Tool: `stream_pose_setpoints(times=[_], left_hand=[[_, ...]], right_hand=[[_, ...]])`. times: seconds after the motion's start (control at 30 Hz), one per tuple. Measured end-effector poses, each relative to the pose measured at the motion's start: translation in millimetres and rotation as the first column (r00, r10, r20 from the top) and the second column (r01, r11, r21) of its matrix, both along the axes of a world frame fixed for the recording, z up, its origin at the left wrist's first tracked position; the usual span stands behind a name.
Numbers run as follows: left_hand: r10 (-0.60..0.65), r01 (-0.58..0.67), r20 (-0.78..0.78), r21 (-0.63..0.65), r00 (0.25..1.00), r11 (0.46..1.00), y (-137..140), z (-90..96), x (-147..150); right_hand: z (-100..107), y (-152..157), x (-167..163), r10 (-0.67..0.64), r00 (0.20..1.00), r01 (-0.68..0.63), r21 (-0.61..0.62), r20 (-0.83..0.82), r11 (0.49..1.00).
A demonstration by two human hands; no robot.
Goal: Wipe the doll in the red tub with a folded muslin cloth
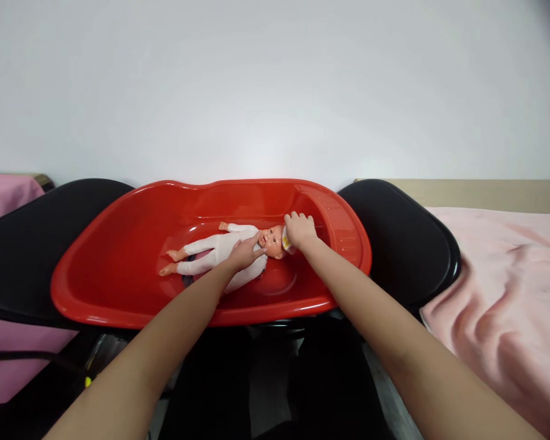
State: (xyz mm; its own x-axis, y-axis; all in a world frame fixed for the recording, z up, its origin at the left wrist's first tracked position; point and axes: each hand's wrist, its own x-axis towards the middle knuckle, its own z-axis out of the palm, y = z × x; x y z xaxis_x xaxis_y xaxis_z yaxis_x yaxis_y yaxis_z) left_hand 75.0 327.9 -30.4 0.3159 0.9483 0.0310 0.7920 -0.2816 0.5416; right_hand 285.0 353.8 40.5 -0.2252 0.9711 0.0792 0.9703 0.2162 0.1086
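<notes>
A baby doll (211,249) in white clothing lies on its back in a red baby bathtub (101,256), its head to the right and its bare feet to the left. My left hand (246,252) rests on the doll's upper chest near the chin, fingers stretched out and apart. At the crown of the doll's head, my right hand (301,229) is closed around a small white thing with a yellow patch (286,240). That thing touches the head; its kind is mostly hidden by my fingers. Something dark shows beneath the doll's legs.
Black rounded seats or surfaces (394,244) flank the tub on both sides. A pale pink cloth (508,293) lies wrinkled at the right, and a darker pink cloth (9,195) hangs at the left. A white wall (256,85) rises behind the tub.
</notes>
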Motion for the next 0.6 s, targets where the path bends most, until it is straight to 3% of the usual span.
stream_pose_setpoints(times=[0.23,0.43,0.5,0.6], left_hand=[[0.003,-0.003,-0.026,-0.017,1.0,1.0,-6.1,9.5,2.3],[-0.001,0.001,-0.013,-0.026,1.0,1.0,-2.9,4.8,1.7],[-0.007,0.007,-0.013,-0.033,1.0,0.999,-0.8,0.9,0.7],[-0.023,0.022,-0.031,-0.036,0.999,0.999,1.3,-3.3,-1.6]], right_hand=[[-3.6,6.0,4.2,-0.016,0.994,0.003,-0.111,-0.112,0.994],[-3.8,8.6,3.1,-0.115,0.985,0.1,-0.121,-0.13,0.988],[-5.5,13.2,3.1,-0.149,0.986,0.131,-0.201,-0.08,0.971],[-7.9,22.4,6.9,-0.078,0.997,0.075,-0.373,0.007,0.925]])
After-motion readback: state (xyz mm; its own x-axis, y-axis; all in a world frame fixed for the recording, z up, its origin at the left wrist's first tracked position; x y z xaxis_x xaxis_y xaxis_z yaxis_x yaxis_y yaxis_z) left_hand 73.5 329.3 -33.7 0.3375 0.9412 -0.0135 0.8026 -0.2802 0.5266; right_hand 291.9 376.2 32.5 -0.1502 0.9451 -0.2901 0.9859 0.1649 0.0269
